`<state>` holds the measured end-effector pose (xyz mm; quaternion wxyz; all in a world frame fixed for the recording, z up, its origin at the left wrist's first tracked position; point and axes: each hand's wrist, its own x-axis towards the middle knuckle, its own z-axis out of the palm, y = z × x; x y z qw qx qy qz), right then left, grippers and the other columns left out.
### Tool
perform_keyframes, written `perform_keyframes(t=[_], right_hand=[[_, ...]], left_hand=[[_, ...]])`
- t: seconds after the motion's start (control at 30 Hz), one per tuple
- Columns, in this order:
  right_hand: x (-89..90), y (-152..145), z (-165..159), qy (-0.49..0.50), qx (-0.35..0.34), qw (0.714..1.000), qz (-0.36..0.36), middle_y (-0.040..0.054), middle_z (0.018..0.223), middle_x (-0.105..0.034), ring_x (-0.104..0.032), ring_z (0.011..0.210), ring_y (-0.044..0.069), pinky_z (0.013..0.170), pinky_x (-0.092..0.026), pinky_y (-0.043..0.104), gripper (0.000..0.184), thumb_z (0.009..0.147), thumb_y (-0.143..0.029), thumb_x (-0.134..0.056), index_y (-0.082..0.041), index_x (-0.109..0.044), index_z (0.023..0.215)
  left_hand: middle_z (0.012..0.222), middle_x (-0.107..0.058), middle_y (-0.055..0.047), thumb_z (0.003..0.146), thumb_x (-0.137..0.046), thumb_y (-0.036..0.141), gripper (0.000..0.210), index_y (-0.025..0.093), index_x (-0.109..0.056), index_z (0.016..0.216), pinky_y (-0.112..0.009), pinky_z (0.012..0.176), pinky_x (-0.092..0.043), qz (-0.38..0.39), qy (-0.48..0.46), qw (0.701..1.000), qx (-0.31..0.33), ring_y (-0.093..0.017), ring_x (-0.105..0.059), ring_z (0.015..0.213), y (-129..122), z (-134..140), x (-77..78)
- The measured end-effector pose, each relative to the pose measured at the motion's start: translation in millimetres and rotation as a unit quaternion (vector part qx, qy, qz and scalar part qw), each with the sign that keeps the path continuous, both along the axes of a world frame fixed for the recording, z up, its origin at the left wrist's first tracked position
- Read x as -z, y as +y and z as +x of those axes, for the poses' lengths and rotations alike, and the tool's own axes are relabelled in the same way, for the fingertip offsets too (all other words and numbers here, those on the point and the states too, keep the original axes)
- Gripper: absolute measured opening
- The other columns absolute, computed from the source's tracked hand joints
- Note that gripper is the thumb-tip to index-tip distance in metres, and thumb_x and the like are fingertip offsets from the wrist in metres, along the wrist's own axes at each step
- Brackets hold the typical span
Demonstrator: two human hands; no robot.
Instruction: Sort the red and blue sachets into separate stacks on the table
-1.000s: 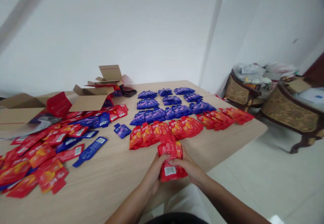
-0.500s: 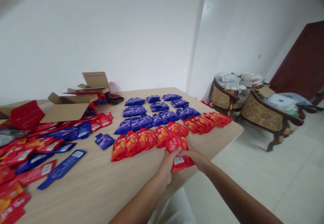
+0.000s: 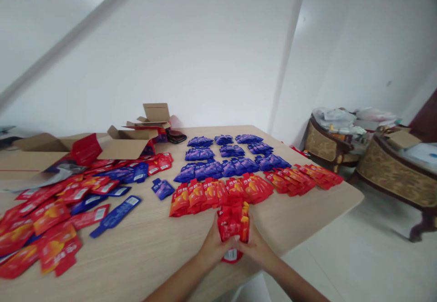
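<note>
Between my two hands, near the table's front edge, is a small stack of red pouches (image 3: pixel 229 229), held upright with a white barcode label low on the side facing me. My left hand (image 3: pixel 214 244) is closed round the stack's left side. From the right, my right hand (image 3: pixel 254 243) grips it, both thumbs pressed on the near face. Just beyond lies a row of red-orange pouches (image 3: pixel 196 195), overlapping in groups. Behind them are several bunches of blue-purple pouches (image 3: pixel 200 171). One single blue pouch (image 3: pixel 162 188) lies left of the rows.
On the left a loose heap of red and blue pouches (image 3: pixel 51 215) covers the table (image 3: pixel 136 256). Open cardboard boxes (image 3: pixel 128 147) stand behind it, with a dark wallet-like item (image 3: pixel 177 137) beside them. Patterned armchairs (image 3: pixel 392 170) loaded with bags stand beyond the table's right edge.
My hands have drawn the red pouches back toward me, away from the row, and squeezed them into an upright stack. The camera view has turned left.
</note>
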<state>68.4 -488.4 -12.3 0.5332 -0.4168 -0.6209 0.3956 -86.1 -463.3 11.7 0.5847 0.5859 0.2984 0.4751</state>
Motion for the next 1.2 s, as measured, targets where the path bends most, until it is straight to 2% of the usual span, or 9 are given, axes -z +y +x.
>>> perform_keyframes(t=[0.1, 0.27, 0.5, 0.63, 0.8, 1.07, 1.2], right_hand=[[4.7, 5, -10, 0.017, 0.003, 0.999, -0.027, 0.0123, 0.137, -0.044, -0.039, 0.13, 0.029, 0.109, -0.027, 0.048, 0.08, 0.071, -0.049, -0.068, -0.022, -0.033, 0.137], [-10.2, 7, -31, 0.069, -0.03, 0.993, -0.087, 0.0097, 0.127, -0.053, -0.048, 0.12, 0.031, 0.102, -0.036, 0.05, 0.063, 0.068, -0.043, -0.072, -0.023, -0.049, 0.124], [-32.9, -5, -68, 0.119, -0.134, 0.97, -0.165, 0.0073, 0.119, -0.06, -0.057, 0.112, 0.03, 0.095, -0.045, 0.048, 0.06, 0.068, -0.041, -0.073, -0.023, -0.05, 0.121], [-31.2, -5, -83, 0.142, -0.132, 0.963, -0.185, 0.0069, 0.114, -0.062, -0.06, 0.107, 0.029, 0.092, -0.047, 0.048, 0.059, 0.068, -0.039, -0.074, -0.023, -0.049, 0.119], [-26.5, -3, -90, 0.132, -0.096, 0.974, -0.159, 0.0062, 0.118, -0.06, -0.057, 0.111, 0.027, 0.096, -0.045, 0.048, 0.063, 0.068, -0.035, -0.073, -0.025, -0.044, 0.123], [-34.0, -8, -82, 0.133, -0.072, 0.968, -0.199, 0.0069, 0.116, -0.06, -0.059, 0.108, 0.028, 0.093, -0.048, 0.047, 0.064, 0.065, -0.041, -0.074, -0.024, -0.044, 0.119], [-33.0, -7, -77, 0.134, -0.068, 0.968, -0.2, 0.0086, 0.117, -0.059, -0.059, 0.108, 0.029, 0.092, -0.048, 0.047, 0.068, 0.065, -0.041, -0.075, -0.022, -0.043, 0.121]], left_hand=[[0.126, -0.057, -0.011, 0.066, -0.076, 0.03, 0.058, 0.019, -0.054, 0.118, -0.039, 0.107, -0.031, -0.019, -0.019, 0.999, -0.025, -0.027, -0.049, 0.121, 2, -3, 4.3], [0.117, -0.063, -0.01, 0.063, -0.077, 0.027, 0.062, 0.018, -0.053, 0.12, -0.041, 0.098, -0.041, -0.121, -0.049, 0.99, -0.062, -0.028, -0.058, 0.109, -2, -18, -4.9], [0.098, -0.07, -0.009, 0.057, -0.081, 0.031, 0.051, 0.016, -0.062, 0.103, -0.039, 0.083, -0.05, -0.216, -0.041, 0.974, -0.054, -0.028, -0.066, 0.092, -11, -62, -6.6], [0.102, -0.07, -0.011, 0.056, -0.081, 0.034, 0.053, 0.015, -0.063, 0.103, -0.038, 0.081, -0.052, -0.243, -0.037, 0.967, -0.071, -0.028, -0.066, 0.092, -15, -73, -14.9], [0.101, -0.07, -0.013, 0.063, -0.078, 0.04, 0.052, 0.013, -0.063, 0.105, -0.039, 0.084, -0.051, -0.265, -0.037, 0.959, -0.088, -0.029, -0.066, 0.096, -23, -76, -22.8], [0.111, -0.067, -0.012, 0.061, -0.078, 0.04, 0.057, 0.013, -0.062, 0.108, -0.04, 0.09, -0.049, -0.263, -0.057, 0.955, -0.126, -0.03, -0.062, 0.105, -27, -62, -20.2], [0.115, -0.065, -0.013, 0.065, -0.076, 0.039, 0.057, 0.013, -0.059, 0.112, -0.04, 0.093, -0.047, -0.249, -0.05, 0.959, -0.123, -0.03, -0.059, 0.109, -25, -57, -18.5]])
